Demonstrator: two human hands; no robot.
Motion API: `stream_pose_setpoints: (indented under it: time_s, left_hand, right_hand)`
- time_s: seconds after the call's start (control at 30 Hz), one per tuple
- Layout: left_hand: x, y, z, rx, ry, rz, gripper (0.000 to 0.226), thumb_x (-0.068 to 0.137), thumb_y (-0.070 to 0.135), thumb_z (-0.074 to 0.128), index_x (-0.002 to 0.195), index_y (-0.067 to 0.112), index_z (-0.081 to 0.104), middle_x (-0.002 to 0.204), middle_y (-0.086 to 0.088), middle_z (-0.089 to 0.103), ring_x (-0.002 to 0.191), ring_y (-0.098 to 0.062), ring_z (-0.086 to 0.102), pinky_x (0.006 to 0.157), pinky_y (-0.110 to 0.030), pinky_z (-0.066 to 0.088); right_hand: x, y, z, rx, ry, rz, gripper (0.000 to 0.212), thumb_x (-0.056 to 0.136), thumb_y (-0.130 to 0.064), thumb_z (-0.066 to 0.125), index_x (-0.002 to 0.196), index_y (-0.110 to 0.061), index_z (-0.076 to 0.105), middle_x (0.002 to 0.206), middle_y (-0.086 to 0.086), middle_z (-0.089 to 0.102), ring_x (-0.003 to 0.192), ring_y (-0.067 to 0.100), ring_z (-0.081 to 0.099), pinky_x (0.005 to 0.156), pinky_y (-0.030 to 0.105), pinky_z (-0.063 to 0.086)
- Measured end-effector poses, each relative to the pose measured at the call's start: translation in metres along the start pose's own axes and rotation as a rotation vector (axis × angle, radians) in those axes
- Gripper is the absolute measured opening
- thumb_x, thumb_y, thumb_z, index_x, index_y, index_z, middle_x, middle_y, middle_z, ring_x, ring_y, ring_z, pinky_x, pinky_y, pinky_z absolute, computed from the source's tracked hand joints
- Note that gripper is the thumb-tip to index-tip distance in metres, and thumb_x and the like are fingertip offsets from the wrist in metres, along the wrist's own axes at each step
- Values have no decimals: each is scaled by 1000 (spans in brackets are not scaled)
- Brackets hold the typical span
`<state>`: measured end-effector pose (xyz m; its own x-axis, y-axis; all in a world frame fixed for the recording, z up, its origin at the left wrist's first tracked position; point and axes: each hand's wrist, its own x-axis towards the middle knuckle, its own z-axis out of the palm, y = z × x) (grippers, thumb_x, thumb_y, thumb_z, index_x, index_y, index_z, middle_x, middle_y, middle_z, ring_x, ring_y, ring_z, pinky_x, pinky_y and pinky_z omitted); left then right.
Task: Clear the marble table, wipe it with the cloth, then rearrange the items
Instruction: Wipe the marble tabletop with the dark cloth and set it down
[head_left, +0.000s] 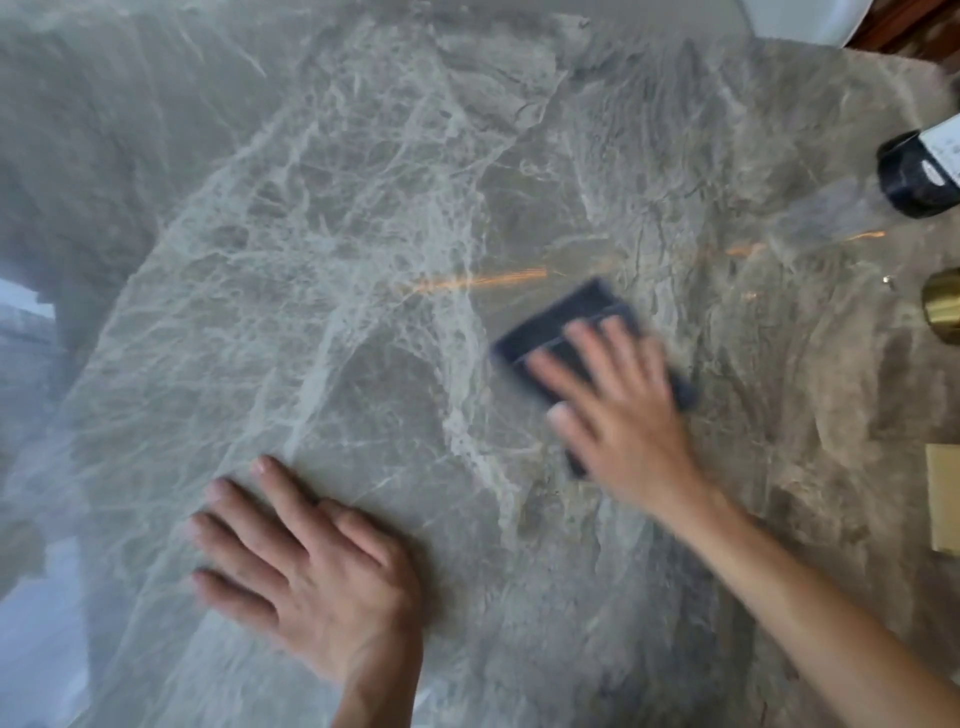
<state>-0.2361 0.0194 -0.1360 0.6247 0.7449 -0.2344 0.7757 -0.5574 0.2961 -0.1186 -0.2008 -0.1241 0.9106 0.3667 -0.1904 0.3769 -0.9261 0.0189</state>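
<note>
The grey marble table (363, 260) with pale veins fills the view. A dark blue folded cloth (561, 322) lies flat on it right of centre. My right hand (618, 400) presses down on the cloth with fingers spread; it is blurred by motion. My left hand (311, 566) rests palm down on the bare marble at the near left, fingers apart, holding nothing.
At the right edge stand a dark bottle with a white label (924, 171), a brass round object (943, 306) and a beige flat item (943, 499). A white object (800, 18) sits at the far top right. The table's left edge drops to the floor.
</note>
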Motion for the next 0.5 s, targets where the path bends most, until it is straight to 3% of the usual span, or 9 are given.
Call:
stream_pose_setpoints:
  time_s: [0.1,0.13,0.17,0.2,0.3,0.37,0.43,0.5]
  left_hand:
    - [-1,1,-1,-10,-18,-22,64,92,31,25,153,25,6,163,-9,2,151,-32,-1,119,-59,3]
    - [-1,2,-1,-11,-19,-20,64,93,30,26,153,25,6,163,-9,2,151,-31,0,119,-59,4]
    - [-2,2,-1,-10,-16,-19,63,94,29,28,153,25,6,163,-9,3,151,-31,0,119,-59,4]
    - [-2,1,-1,-8,-10,-18,63,94,28,29,153,25,7,163,-9,3,151,-31,1,119,-59,4]
    - [-1,1,-2,-7,-3,-16,63,95,27,31,153,24,8,163,-10,3,151,-32,1,119,-59,5]
    - [-2,1,-2,-2,-11,-18,63,96,26,34,154,23,8,163,-10,3,151,-32,0,119,-59,4]
    - [-2,1,-3,5,-17,-17,64,96,25,35,154,23,7,163,-10,1,151,-32,-1,119,-59,3]
    - [-2,2,-4,8,-19,-17,63,96,27,31,154,22,6,163,-11,1,151,-32,-2,119,-59,3]
  right_hand:
    - [35,45,-6,169,76,633,50,97,-57,13,147,-53,10,162,-2,10,150,28,3,116,62,8]
    - [52,40,-10,223,80,737,51,96,-59,13,146,-55,9,163,-3,8,149,28,1,116,62,5]
    - [63,29,-13,236,67,723,50,96,-60,14,146,-55,8,163,-2,7,149,30,0,116,62,3]
    - [66,12,-13,206,51,604,50,97,-58,15,146,-54,8,163,-1,6,149,31,-1,116,61,3]
    - [17,-47,-8,28,-5,-99,50,98,-56,24,147,-51,15,163,2,9,149,35,0,117,59,6]
    - [-38,-47,-6,-8,-99,-458,50,97,-56,34,146,-51,22,163,1,12,149,36,2,117,61,7]
    - [-68,-11,-2,-57,-143,-596,50,97,-57,36,145,-51,25,162,1,16,149,37,7,116,64,12]
    - [-67,37,4,-93,-134,-512,51,97,-56,30,146,-51,20,161,2,16,149,36,9,113,66,16]
